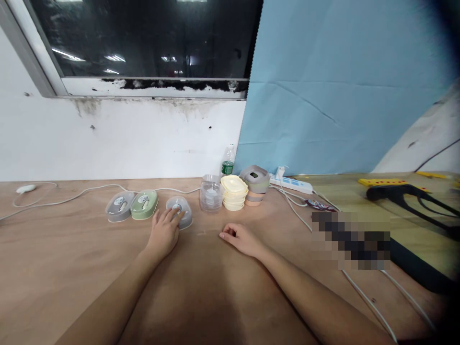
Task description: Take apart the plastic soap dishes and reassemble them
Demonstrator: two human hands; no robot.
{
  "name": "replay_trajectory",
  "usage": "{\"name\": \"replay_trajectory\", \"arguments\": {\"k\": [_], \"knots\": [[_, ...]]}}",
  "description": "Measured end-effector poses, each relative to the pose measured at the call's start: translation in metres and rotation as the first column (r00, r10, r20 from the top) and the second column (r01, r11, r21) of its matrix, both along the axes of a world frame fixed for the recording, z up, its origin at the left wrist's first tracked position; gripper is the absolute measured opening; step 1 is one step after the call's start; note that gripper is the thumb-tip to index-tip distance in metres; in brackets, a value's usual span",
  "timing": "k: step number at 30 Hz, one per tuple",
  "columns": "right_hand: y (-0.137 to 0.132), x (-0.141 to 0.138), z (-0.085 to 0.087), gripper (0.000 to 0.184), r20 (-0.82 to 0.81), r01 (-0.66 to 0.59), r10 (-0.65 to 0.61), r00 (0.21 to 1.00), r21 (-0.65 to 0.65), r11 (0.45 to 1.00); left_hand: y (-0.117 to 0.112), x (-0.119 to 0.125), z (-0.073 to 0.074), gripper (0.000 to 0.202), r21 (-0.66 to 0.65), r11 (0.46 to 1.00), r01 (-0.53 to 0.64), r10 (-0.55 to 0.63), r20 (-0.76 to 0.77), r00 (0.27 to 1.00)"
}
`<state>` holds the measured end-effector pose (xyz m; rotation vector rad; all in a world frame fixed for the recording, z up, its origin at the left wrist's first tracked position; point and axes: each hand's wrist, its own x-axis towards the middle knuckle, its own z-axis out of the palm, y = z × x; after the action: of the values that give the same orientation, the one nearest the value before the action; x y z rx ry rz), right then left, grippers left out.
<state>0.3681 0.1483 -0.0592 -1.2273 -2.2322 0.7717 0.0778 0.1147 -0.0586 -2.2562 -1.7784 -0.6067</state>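
Observation:
My left hand [165, 231] lies with its fingers stretched over a grey container [185, 218] under a clear cover, touching its top. To the left of it sit a green container [144, 205] and a second grey one [120, 207], both of the same rounded shape with clear covers. On the tabletop, my right hand [241, 238] rests loosely curled, with nothing visible in it. Beyond that hand are a stack of clear plastic pieces [211, 195], a stack of pale yellow containers [234, 194] and a stack of grey, green and orange containers [255, 184].
A plastic bottle [227, 163] stands at the wall behind the stacks. Right of it lies a white power strip [293, 184] with cables running across the wooden table [72, 273]. A black frame-like object [413, 194] and a pixelated patch are farther right.

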Motion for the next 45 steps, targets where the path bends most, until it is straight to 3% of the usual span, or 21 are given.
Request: {"name": "replay_trajectory", "arguments": {"k": [5,7,10,14,18,21,24,30,36,39,41,43,45], "knots": [[0.000,0.000,0.007,0.029,-0.015,-0.028,0.028,0.999,0.010,1.000,0.009,-0.019,0.002,0.044,0.020,0.978,-0.208,0.207,0.059,0.977],[0.002,-0.001,0.021,0.028,-0.030,-0.041,0.043,0.999,0.059,0.997,0.012,-0.026,0.003,0.050,0.021,0.959,-0.282,0.281,0.062,0.958],[0.014,-0.009,0.054,0.027,-0.053,-0.016,0.027,0.998,0.195,0.981,0.017,-0.036,0.002,0.049,0.003,0.938,-0.347,0.346,0.043,0.937],[0.058,-0.029,0.103,0.027,-0.020,0.028,-0.022,1.000,0.386,0.922,0.020,-0.042,-0.001,0.050,-0.013,0.918,-0.397,0.397,0.042,0.917],[0.119,-0.050,0.127,0.029,0.217,-0.046,-0.071,0.974,0.494,0.868,0.022,-0.047,-0.003,0.052,-0.017,0.898,-0.439,0.439,0.064,0.896],[0.152,-0.063,0.125,0.038,0.399,-0.045,-0.177,0.899,0.488,0.872,0.025,-0.057,-0.003,0.056,-0.039,0.876,-0.481,0.482,0.093,0.871],[0.169,-0.073,0.113,0.040,0.471,0.002,-0.241,0.849,0.454,0.891,0.028,-0.068,-0.004,0.058,-0.042,0.855,-0.517,0.519,0.110,0.848],[0.177,-0.082,0.089,0.026,0.424,0.056,-0.245,0.872,0.411,0.910,0.029,-0.074,-0.005,0.057,-0.029,0.841,-0.540,0.539,0.124,0.833],[0.183,-0.081,0.094,0.029,0.308,0.054,-0.211,0.928,0.449,0.892,0.028,-0.074,-0.004,0.055,-0.011,0.828,-0.560,0.557,0.133,0.820],[0.167,-0.078,0.103,0.027,0.060,0.078,-0.130,0.990,0.534,0.842,0.030,-0.080,-0.006,0.056,0.001,0.815,-0.580,0.574,0.143,0.806],[0.141,-0.072,0.105,0.025,-0.089,0.081,-0.035,0.995,0.603,0.793,0.031,-0.085,-0.008,0.056,-0.006,0.805,-0.593,0.587,0.148,0.796],[0.103,-0.062,0.096,0.026,-0.162,0.072,0.046,0.986,0.652,0.755,0.031,-0.087,-0.009,0.057,-0.020,0.802,-0.597,0.593,0.146,0.792],[0.062,-0.048,0.077,0.026,-0.140,-0.012,0.154,0.978,0.700,0.714,0.031,-0.085,-0.008,0.059,-0.011,0.803,-0.596,0.590,0.154,0.793]]}}
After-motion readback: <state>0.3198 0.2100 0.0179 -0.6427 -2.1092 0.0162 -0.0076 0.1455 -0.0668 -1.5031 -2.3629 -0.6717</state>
